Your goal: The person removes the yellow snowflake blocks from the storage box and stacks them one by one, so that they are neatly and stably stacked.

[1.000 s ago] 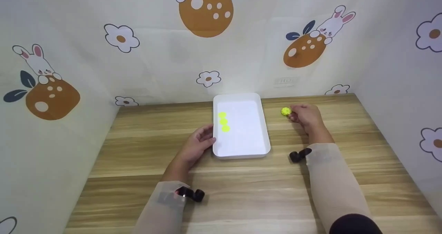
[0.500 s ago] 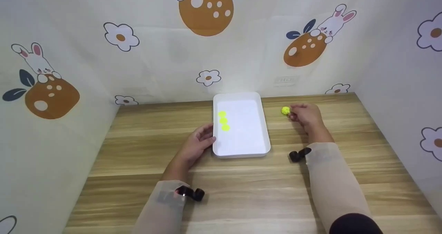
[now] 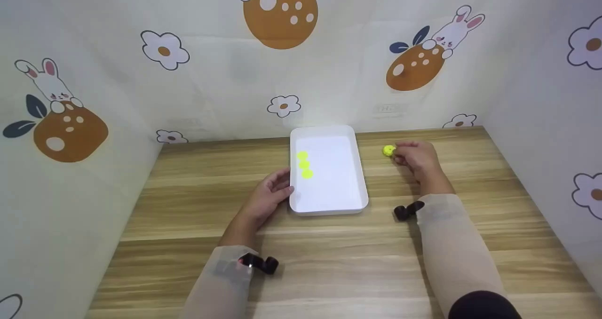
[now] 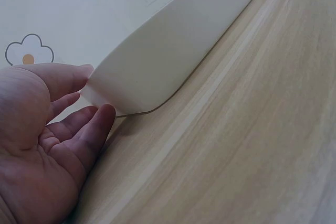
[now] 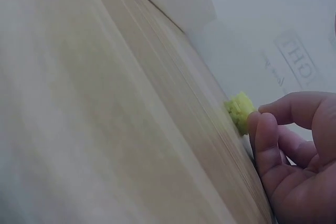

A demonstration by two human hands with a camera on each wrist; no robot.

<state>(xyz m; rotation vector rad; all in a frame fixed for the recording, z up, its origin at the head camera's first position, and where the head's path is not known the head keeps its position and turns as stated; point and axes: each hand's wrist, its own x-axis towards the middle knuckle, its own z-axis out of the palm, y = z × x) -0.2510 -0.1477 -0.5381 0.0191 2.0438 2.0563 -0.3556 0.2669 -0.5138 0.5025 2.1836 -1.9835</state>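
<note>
L sleeve: lt beige. L wrist cam: blk, tiny red glint. R sleeve: same beige. R wrist cam: blk. Blk patch lower R arm.

The left forearm extended forward and inward, angled toward the right. The left wrist was bare beyond the sleeve. The left hand was set with the palm facing inward, the thumb spaced from the bent fingers.

The right forearm pointed forward and slightly toward the left. The right wrist was likewise bare. The right hand was positioned farther forward than the left, its fingers bent and the leading fingertips drawn together in a pinch.
</note>
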